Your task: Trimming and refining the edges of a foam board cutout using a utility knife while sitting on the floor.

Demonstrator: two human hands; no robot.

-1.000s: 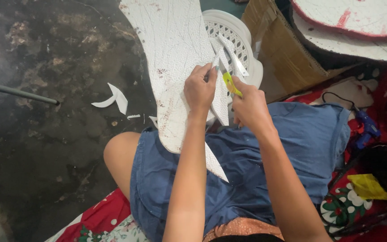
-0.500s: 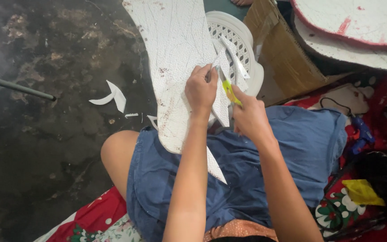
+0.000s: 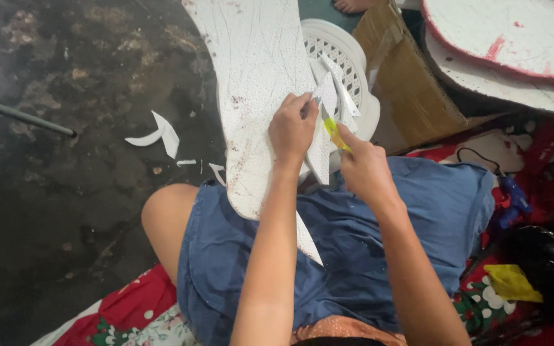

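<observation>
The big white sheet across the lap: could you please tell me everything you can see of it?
The white sheet is a broad, stiff-looking panel with a fine crackled surface, reddish specks and curved cut edges. It slopes from the lap in blue shorts out over the dark floor. The left hand grips its right edge; the right hand holds a yellow-handled cutter there, beside narrow cut strips.

White offcuts (image 3: pixel 160 134) are lying scattered on the dark floor (image 3: pixel 52 211) at centre left. A white plastic basket (image 3: pixel 347 57) is sitting at upper centre, with a cardboard box (image 3: pixel 411 83) just beside it on the right. A dark rod (image 3: pixel 20 115) is being seen at left.
</observation>
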